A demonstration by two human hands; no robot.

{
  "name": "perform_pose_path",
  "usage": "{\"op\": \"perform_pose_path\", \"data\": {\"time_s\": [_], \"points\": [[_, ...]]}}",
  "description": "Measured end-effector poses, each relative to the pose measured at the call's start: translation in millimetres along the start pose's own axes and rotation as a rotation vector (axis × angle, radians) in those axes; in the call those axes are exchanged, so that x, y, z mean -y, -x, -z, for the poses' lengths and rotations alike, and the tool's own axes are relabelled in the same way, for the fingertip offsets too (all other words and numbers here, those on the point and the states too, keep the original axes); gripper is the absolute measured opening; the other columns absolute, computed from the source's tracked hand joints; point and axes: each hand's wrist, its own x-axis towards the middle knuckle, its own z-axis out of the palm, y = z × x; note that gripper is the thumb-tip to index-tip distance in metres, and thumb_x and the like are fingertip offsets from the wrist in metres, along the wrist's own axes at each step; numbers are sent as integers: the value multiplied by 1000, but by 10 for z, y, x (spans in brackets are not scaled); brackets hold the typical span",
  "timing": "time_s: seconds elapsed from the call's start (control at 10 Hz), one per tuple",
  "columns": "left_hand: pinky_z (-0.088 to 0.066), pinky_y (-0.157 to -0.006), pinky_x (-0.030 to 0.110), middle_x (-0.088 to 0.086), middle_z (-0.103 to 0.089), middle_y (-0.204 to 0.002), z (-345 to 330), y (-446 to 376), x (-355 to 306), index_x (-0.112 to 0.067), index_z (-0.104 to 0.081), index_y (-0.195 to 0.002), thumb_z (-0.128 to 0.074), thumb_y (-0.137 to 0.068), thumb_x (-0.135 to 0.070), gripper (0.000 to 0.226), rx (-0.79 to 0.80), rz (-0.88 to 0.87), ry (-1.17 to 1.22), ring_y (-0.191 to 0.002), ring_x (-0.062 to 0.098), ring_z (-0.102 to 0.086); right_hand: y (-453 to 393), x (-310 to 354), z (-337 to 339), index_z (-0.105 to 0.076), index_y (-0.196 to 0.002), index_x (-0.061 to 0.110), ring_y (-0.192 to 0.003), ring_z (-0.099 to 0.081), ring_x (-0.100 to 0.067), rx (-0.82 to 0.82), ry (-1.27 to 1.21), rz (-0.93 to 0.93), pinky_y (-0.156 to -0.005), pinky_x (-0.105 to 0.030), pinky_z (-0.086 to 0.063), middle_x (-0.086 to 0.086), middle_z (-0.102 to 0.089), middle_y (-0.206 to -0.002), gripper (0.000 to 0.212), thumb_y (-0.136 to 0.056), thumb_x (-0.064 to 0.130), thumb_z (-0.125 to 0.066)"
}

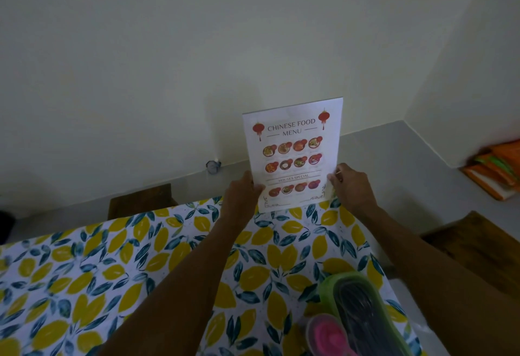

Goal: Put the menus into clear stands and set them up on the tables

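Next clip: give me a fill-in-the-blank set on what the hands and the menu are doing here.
1. The white Chinese food menu sheet is held by ____ hands.
2. The left hand grips the menu's ____ edge.
3. The lemon-print tablecloth shows yellow lemons and dark ____.
4. The green oval container sits beside a ____ lidded one.

Missing: both; left; leaves; pink

Dim room; pale walls (197, 46), grey floor (394, 164).

The green container (363, 316) is blurred and cut off by the bottom edge.
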Motion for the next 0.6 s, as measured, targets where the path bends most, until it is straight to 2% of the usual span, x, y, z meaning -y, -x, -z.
{"op": "perform_pose_path", "data": {"time_s": [0.2,0.4,0.6], "points": [[-58,-76,48,16,-70,-105,3,-11,3,-7,-55,-113,-52,-95,-38,35,56,14,11,-88,32,-68,13,-44,-48,-64,-99,3,-85,-68,-31,36,-1,-22,-78,-43,-57,-17,-73,-99,27,-95,29,-55],[-56,-80,46,18,-67,-113,40,15,-68,-4,-52,-119,-58,-93,-40,45,76,64,-2,-97,35,-66,94,-57,24,-62,-118,4,-98,-69,-31,48,-63,-77,-85,-38,-55,-18,-72,-113,38,-93,32,-59],[-54,-88,47,20,-64,-121,89,49,-106,-3,-48,-126,-58,-91,-45,55,95,137,7,-105,36,-63,163,24,151,-60,-121,4,-95,-70,-29,19,-115,-129,-81,-33,-54,-17,-72,-112,40,-93,33,-60]]}}
